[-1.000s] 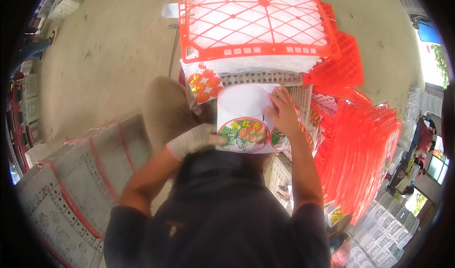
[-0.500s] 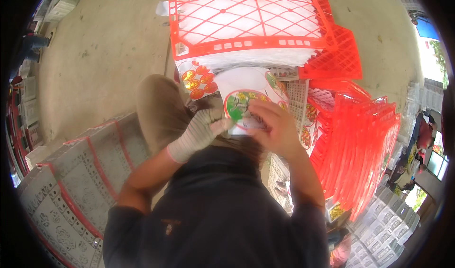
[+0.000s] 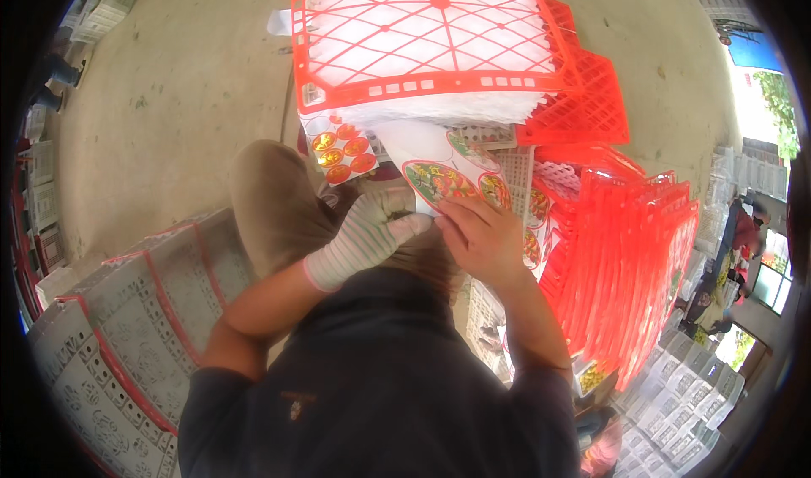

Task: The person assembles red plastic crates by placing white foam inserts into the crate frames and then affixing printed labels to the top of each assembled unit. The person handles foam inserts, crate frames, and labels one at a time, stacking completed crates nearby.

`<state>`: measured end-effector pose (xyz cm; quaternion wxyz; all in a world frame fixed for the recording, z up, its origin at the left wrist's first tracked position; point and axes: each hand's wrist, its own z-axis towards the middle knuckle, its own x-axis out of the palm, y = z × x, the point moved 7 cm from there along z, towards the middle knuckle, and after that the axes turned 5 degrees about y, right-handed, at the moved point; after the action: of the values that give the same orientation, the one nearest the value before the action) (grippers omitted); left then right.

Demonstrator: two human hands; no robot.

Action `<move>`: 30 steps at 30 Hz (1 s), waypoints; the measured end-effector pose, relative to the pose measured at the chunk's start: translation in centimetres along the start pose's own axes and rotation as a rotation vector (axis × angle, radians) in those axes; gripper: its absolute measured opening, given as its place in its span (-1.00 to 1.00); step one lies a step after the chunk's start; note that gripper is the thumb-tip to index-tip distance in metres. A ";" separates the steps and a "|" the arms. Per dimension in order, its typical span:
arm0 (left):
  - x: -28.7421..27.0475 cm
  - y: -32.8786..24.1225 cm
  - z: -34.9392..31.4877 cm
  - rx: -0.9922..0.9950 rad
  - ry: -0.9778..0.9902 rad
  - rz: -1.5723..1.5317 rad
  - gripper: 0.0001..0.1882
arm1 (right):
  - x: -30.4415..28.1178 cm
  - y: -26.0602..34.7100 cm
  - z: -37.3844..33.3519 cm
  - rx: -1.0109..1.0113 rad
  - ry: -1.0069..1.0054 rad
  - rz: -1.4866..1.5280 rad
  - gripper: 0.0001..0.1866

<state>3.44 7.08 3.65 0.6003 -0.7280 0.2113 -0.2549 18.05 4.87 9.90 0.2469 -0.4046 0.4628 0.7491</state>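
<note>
Your gloved left hand (image 3: 372,229) and bare right hand (image 3: 481,234) both pinch the oval-sticker sheet's (image 3: 414,144) lower edge in front of you, upper part blank, printed ovals (image 3: 433,179) seemingly still attached.

The sheet (image 3: 414,144) is white with red-rimmed green ovals (image 3: 435,180); the glove (image 3: 359,237) white (green-striped, too); the crate (image 3: 438,2) red, latticed; the shirt (image 3: 380,376) dark.

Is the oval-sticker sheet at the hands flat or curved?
Curved: the sheet bows along its left edge, its near end at the left hand and right hand.
</note>
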 end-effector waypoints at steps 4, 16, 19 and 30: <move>0.3 -0.6 0.3 0.100 -0.014 0.088 -0.70 | -0.7 0.4 0.0 0.013 -0.039 -0.008 -0.79; 1.4 0.6 0.3 -0.008 -0.016 0.167 -0.83 | -0.7 1.6 -1.0 0.006 -0.090 -0.245 -0.87; 1.4 -0.1 0.3 0.003 0.023 0.263 -0.73 | -0.6 1.5 -1.3 0.022 -0.056 -0.263 -0.87; 1.6 2.1 0.1 -0.046 0.006 0.213 -0.78 | -0.1 -2.5 -2.5 0.489 0.019 0.316 -0.92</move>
<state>4.69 5.77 1.76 0.6063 -0.7143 0.2950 -0.1872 20.90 3.80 8.10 0.2129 -0.2628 0.6894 0.6406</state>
